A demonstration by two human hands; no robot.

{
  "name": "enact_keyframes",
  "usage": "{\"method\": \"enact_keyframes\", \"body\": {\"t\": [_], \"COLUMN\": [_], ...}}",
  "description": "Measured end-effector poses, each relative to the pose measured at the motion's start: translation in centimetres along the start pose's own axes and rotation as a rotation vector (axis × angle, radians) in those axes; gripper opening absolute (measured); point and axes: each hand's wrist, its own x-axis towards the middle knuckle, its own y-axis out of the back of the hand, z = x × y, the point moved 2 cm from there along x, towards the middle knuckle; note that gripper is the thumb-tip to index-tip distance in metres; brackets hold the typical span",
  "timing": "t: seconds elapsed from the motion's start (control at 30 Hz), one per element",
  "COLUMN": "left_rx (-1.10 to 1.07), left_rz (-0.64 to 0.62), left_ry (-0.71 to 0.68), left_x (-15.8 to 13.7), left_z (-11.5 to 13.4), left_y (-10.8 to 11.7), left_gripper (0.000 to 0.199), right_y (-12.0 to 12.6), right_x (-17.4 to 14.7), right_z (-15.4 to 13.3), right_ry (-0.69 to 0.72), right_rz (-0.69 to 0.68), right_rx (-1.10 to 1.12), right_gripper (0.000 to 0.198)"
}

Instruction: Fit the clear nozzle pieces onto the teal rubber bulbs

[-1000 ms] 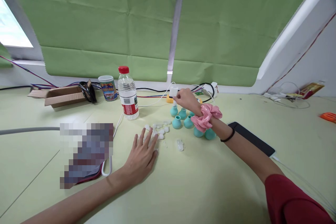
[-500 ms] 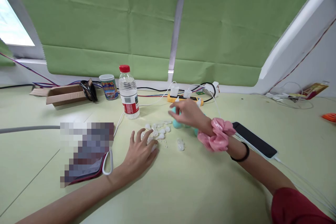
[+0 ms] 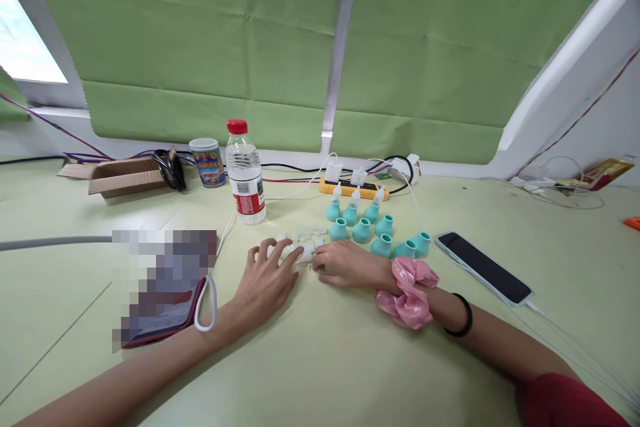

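Several small clear plastic tips [image 3: 306, 252] lie in a loose pile on the pale table. Over the pile's left side rests my left hand [image 3: 267, 278], its fingers spread and curved among the pieces. My right hand [image 3: 347, 263] is at the pile's right edge, fingers curled together; what they may pinch is hidden. Beyond it stand several teal squeeze bulbs with open necks [image 3: 361, 231]. In the back row, three bulbs [image 3: 351, 215] carry clear tips pointing up. A pink scrunchie [image 3: 411, 292] circles my right wrist.
A red-capped water bottle [image 3: 249, 180] and a printed can [image 3: 207, 163] stand at the back left, beside an opened cardboard box [image 3: 125, 177]. A yellow power strip [image 3: 353, 189] lies behind the bulbs. Phones lie left [image 3: 170, 323] and right [image 3: 483, 267], with cables.
My right hand has come back from the bulbs toward the pile, down and left, uncovering the bulbs. The loose clear piece in front is now out of sight. My left hand has barely shifted.
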Motion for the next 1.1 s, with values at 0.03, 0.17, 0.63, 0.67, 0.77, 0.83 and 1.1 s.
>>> {"method": "enact_keyframes", "body": {"t": [0.03,0.17,0.63,0.67,0.77,0.83,1.1], "left_rx": [-0.015,-0.069,-0.862,-0.940,-1.259,-1.536,-2.051], "left_rz": [-0.005,-0.057,0.252,0.232,0.084,-0.039,-0.222], "left_ry": [-0.028,-0.095,0.195,0.298,0.626,0.768,0.888], "left_x": [0.0,0.0,-0.2,-0.2,-0.2,-0.1,-0.3], "left_z": [0.0,0.1,0.0,0.1,0.5,0.8,1.9], "left_y": [-0.2,-0.7,1.3,1.6,1.8,1.6,2.7], "left_gripper": [0.040,0.039,0.024,0.024,0.026,0.025,0.039], "right_y": [0.1,0.2,1.6,2.1,3.2,3.5,3.4], "right_x": [0.0,-0.1,-0.8,-1.0,-1.6,-1.8,-2.1], "right_z": [0.0,0.3,0.0,-0.1,-0.6,-0.9,-2.3], "right_ry": [0.008,0.029,0.038,0.039,0.035,0.016,-0.161], "right_rz": [0.001,0.000,0.103,0.130,0.224,0.259,0.537], "right_rx": [0.024,0.147,0.365,0.437,0.647,0.746,0.885], "right_gripper": [0.009,0.009,0.008,0.007,0.006,0.008,0.010]}}
